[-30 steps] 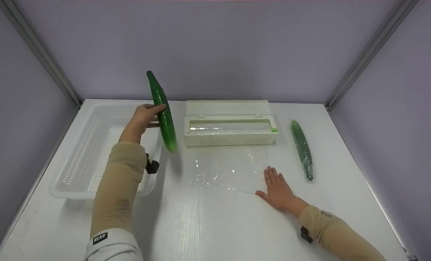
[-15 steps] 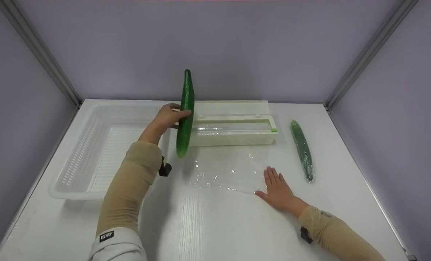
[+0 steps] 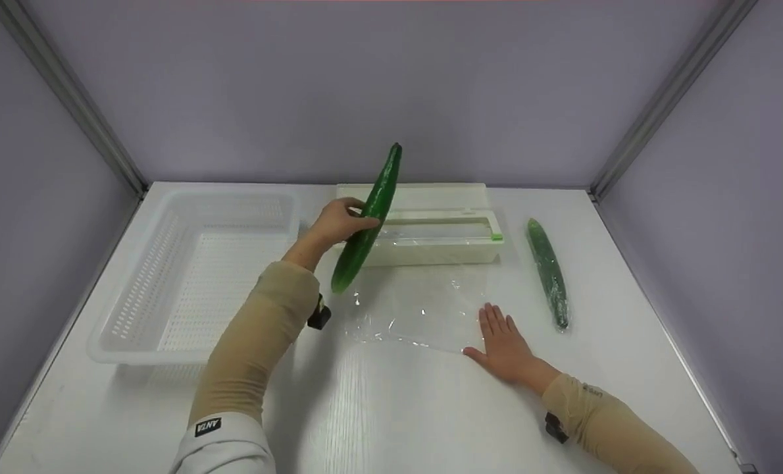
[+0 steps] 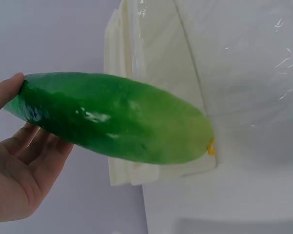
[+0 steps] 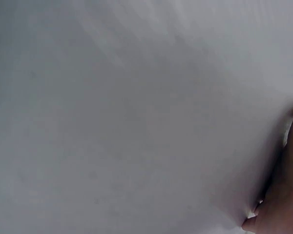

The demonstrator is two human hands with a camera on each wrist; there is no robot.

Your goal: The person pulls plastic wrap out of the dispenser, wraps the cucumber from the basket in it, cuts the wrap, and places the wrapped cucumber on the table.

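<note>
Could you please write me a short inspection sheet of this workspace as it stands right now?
Surface: white table, bare in front.
Job's things: unwrapped cucumber held tilted in the air; sheet of cling film spread flat before the open film dispenser.
Clutter: wrapped cucumber lying right of the dispenser; white perforated basket at left.
Hands: left hand grips the unwrapped cucumber; right hand lies flat at the film's near right corner.
Cables: nothing seen.
Surroundings: plain lilac walls with metal corner posts.

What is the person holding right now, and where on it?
The left hand grips a bare cucumber around its middle. The right hand holds nothing; it lies flat at the plastic wrap's corner.
</note>
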